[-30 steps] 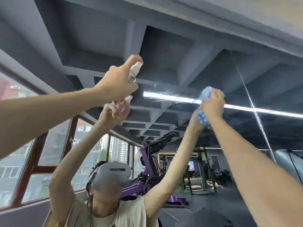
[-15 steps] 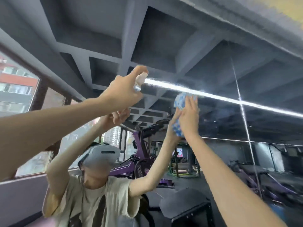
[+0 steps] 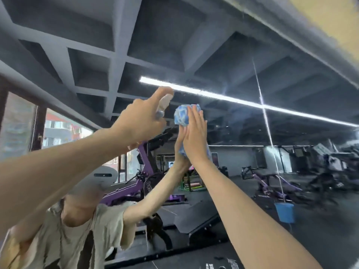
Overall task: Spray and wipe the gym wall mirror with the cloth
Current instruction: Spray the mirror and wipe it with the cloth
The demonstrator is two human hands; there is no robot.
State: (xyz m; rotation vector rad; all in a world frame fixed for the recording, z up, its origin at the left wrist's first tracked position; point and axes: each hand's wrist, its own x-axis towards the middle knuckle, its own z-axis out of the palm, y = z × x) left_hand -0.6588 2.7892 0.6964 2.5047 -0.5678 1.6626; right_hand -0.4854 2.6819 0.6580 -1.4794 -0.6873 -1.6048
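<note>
The wall mirror fills the view and reflects the gym and my own raised arms. My left hand is held up close to the glass, wrapped around a small spray bottle whose pale nozzle sticks out above my index finger. Just to its right, my right hand presses a blue and white cloth flat against the mirror with the fingers stretched out. The cloth bunches above my fingertips and shows again below the palm.
A vertical seam between mirror panels runs down right of my right hand. The mirror's top edge meets a yellow wall at the upper right. Reflected are purple gym machines, windows at left and a blue bucket.
My right hand has slid the cloth down and to the left across the glass, ending beside the spray bottle. My view has dropped, showing more of the gym floor.
</note>
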